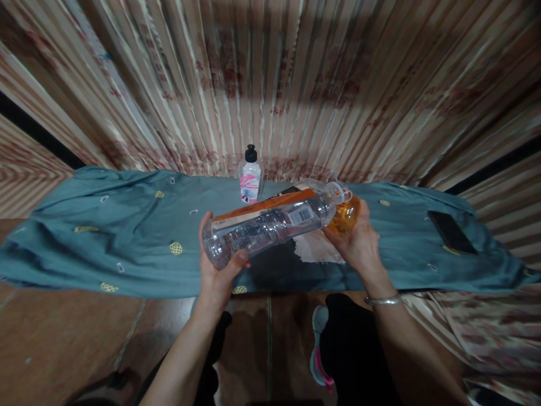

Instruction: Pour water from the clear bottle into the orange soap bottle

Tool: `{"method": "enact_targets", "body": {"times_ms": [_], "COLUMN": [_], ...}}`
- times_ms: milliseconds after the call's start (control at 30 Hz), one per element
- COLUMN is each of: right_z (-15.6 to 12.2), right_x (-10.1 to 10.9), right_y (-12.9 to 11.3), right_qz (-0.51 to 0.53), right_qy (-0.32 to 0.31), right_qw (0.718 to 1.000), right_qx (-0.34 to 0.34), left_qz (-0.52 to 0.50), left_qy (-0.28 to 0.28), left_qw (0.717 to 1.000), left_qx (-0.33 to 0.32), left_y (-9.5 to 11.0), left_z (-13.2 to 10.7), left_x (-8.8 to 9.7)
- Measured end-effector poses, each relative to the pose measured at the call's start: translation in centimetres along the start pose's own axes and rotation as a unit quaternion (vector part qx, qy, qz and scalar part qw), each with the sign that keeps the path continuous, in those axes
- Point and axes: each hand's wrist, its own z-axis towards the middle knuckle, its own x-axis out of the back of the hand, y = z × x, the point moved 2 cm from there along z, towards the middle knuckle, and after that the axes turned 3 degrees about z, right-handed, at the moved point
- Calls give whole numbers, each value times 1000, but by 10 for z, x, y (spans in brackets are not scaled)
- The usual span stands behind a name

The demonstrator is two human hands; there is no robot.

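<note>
My left hand (217,265) grips the base end of a large clear plastic bottle (270,223) with an orange label, held almost on its side, its neck pointing right. My right hand (359,239) wraps around a small container of amber liquid (344,215) at the big bottle's mouth; the two openings meet or nearly meet. Both are held above a blue-green cloth (127,237) spread over a low surface. A pale wet-looking patch or rag (315,248) lies on the cloth right under the hands. A metal bangle (382,300) circles my right wrist.
A small clear bottle with a black cap and pink label (250,177) stands upright at the cloth's far edge. A dark phone (450,231) lies on the cloth at right. Striped curtain (270,84) hangs behind. Brown tiled floor (63,338) and my shoe (319,349) are below.
</note>
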Motion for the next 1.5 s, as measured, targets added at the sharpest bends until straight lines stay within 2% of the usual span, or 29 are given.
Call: {"method": "enact_targets", "body": {"times_ms": [233,433,867,1167,1367,1500], "right_z": [0,-1,-1,-1,-1,-1], "right_x": [0,-2,-2,-4,-4,-3], "right_y": [-1,1,2,4,4,4], "right_qz": [-7,-5,-2,-1,-1,-7], "right_qy": [1,16,8,6,9,4], "right_qw": [1000,1000,1000,1000,1000,1000], "right_qx": [6,21,25,13,16,12], "left_qz": [-5,0,-11,-2,-9,4], "left_qy": [-8,31,39,-15,19,-8], "left_qw": [1000,998,999,1000,1000,1000], "left_qx": [-7,-48,-25,-5,-9,7], "left_y": [-1,1,6,-5,2,4], "left_z": [0,-1,-1,0,-1,-2], "left_x": [-2,-11,-13,6,-4,-5]}}
